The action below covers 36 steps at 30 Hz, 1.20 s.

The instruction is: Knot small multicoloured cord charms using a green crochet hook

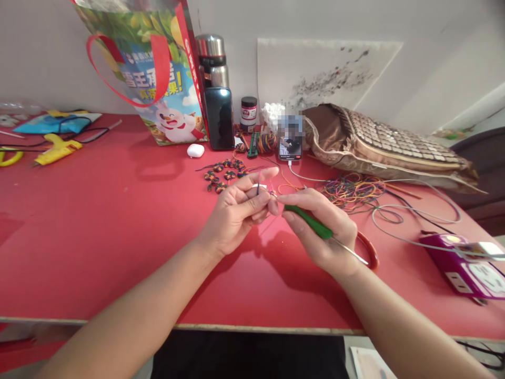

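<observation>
Above the middle of the red table (118, 252), my left hand (232, 216) pinches a small bit of yarn work between thumb and fingers. A thin dark and pink yarn (259, 184) runs up to its raised index finger. My right hand (327, 226) grips a green-handled crochet hook (310, 221), whose metal rear end sticks out toward the wrist. The hook's tip meets the yarn at my left fingertips; the stitches are too small to make out. Just beyond my left hand lie several crocheted multicolour pieces (230, 175).
Loose multicolour yarn (351, 190) spreads right of my hands, near a quilted bag (410, 145). Behind stand a phone (219, 118), a steel flask (213, 58), a jar (248, 113) and a shopping bag (165, 79). Cables trail toward a purple power strip (453, 263). A yellow glue gun (57, 150) lies left.
</observation>
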### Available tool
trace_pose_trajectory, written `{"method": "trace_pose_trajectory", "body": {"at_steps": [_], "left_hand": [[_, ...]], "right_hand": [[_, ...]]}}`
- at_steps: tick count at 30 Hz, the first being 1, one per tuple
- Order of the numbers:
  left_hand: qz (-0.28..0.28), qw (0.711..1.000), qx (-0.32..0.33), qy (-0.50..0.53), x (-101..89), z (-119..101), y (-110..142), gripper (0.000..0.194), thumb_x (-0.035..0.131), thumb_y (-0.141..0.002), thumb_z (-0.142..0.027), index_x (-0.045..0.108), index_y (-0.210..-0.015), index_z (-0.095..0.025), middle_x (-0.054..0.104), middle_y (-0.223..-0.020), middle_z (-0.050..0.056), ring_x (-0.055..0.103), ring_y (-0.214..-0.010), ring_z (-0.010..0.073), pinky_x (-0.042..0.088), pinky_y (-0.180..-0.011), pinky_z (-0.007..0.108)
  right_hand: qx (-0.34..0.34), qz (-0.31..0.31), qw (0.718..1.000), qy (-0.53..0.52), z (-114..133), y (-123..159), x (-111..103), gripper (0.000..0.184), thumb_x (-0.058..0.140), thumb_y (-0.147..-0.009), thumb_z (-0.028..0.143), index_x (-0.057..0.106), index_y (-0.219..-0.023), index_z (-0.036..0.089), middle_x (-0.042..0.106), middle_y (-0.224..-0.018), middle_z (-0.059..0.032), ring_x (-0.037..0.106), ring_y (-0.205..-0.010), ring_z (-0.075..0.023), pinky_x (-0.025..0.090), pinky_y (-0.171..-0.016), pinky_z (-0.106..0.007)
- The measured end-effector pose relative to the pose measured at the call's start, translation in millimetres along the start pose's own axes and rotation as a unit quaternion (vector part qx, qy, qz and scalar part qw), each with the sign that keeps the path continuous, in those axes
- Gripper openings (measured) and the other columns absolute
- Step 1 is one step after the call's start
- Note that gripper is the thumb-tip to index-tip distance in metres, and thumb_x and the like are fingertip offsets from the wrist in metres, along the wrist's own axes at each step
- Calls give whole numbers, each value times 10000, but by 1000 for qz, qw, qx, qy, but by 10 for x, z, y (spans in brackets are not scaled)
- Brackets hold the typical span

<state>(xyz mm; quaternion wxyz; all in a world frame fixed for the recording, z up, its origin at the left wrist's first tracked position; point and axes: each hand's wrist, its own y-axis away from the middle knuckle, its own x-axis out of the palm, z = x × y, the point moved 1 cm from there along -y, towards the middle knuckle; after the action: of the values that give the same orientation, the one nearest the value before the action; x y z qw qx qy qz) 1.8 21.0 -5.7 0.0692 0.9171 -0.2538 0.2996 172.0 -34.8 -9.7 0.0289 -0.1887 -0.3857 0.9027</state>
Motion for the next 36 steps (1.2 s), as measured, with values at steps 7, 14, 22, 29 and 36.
{"method": "trace_pose_trajectory", "body": {"at_steps": [7, 14, 22, 29, 36], "left_hand": [[-12, 997, -33, 72, 75, 41, 29, 479, 905, -793, -201, 771, -1253, -188, 680, -686, -10, 395, -529, 50, 324, -506, 172], [-25, 999, -3, 46, 80, 43, 15, 497, 904, -790, -214, 780, -1271, -240, 668, -684, -19, 349, -517, 52, 305, -498, 190], [-8, 999, 24, -28, -33, -4, -25, 334, 860, -826, -240, 824, -1154, -184, 691, -673, 22, 369, -527, 72, 261, -505, 229], [27, 999, 11, -19, -58, -25, -42, 278, 831, -838, -195, 844, -1116, -183, 680, -650, 26, 352, -520, 65, 241, -501, 215], [51, 998, -37, 20, -68, -65, -34, 254, 815, -824, -160, 863, -1074, -158, 632, -602, 28, 315, -508, 56, 239, -490, 197]], "right_hand": [[-101, -12, 988, 115, -3, 44, 70, 499, 624, -982, 62, 630, -1433, 276, 783, -1123, -118, 757, -981, -251, 637, -834, -401], [-62, -51, 985, 152, 1, 88, 178, 435, 591, -1011, 73, 616, -1404, 255, 778, -1123, -121, 753, -1028, -255, 627, -889, -417], [60, -51, 995, 63, 32, 98, 172, 225, 566, -1054, 188, 693, -1231, 244, 739, -963, -61, 684, -818, -199, 579, -778, -375], [161, -49, 983, -71, 34, 86, 82, 180, 634, -1038, 245, 780, -1144, 250, 712, -857, -20, 618, -698, -156, 515, -669, -320], [250, -80, 935, -237, -38, 61, 30, 131, 718, -955, 269, 840, -998, 247, 672, -734, -22, 574, -647, -153, 447, -584, -300]]}}
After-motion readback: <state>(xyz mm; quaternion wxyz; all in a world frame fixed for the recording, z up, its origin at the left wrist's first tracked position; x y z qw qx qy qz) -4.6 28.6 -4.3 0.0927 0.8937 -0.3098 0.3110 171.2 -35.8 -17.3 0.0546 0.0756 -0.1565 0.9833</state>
